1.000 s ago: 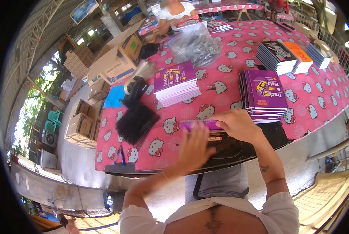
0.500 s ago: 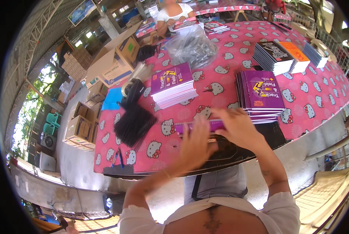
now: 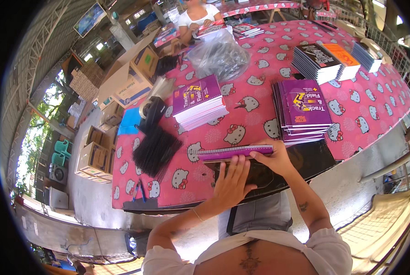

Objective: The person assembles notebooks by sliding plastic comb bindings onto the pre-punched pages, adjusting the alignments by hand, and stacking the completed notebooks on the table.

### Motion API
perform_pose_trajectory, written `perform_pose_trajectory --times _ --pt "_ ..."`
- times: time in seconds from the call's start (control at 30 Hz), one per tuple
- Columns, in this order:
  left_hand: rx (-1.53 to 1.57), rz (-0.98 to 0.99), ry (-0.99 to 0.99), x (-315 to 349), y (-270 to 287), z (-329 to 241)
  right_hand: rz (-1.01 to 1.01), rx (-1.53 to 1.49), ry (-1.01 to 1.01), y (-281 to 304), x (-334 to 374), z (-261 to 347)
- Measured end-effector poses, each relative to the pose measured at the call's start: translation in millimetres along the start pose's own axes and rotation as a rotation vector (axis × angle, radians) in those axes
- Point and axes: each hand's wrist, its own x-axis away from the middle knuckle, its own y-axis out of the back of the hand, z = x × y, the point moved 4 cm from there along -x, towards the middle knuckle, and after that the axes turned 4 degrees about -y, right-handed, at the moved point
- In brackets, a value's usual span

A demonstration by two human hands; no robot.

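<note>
A purple notebook [image 3: 223, 154] is propped on its long edge near the table's front, its row of binding holes facing up. My right hand [image 3: 276, 158] grips its right end, thumb on the near cover. My left hand [image 3: 231, 183] lies with fingers stretched out, fingertips against the near cover. A black board [image 3: 305, 160] lies beneath my hands. Just beyond my right hand rises a stack of purple notebooks [image 3: 305, 105] with dark coil bindings. Farther left stands another purple stack [image 3: 200, 103], its white page edges facing me and no coils visible on it.
Black plastic coils [image 3: 155, 151] lie at left, beside a tape dispenser [image 3: 153, 112] and pens [image 3: 140, 190]. A clear plastic bag [image 3: 219, 55] sits farther back. Black-covered notebooks [image 3: 317, 62] and orange ones [image 3: 342, 59] stand at far right. A co-worker [image 3: 200, 20] handles notebooks across the table.
The notebook has been tipped up, showing its edge. My right hand has closed around its right end; my left hand has moved slightly right and down, fingers now against the cover.
</note>
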Motion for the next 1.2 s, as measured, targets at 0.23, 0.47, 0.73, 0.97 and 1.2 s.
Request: perform_pose_trajectory --times 0.23,0.47,0.73,0.97,1.2 --pt "-0.113 -0.051 0.099 -42 24 30 -0.017 0.054 0.022 -8 -2 -1" --pt "-0.126 -0.036 0.048 -47 24 33 0.177 0.075 -0.070 -9 -2 -15" --pt "-0.011 -0.037 0.053 -39 18 28 0.295 0.240 0.048 -11 -7 2" --pt "0.045 -0.067 0.116 -41 22 33 0.227 0.216 0.092 -19 -5 -1" --pt "0.245 -0.129 0.095 -37 40 43 0.210 0.224 0.071 -19 -4 4"
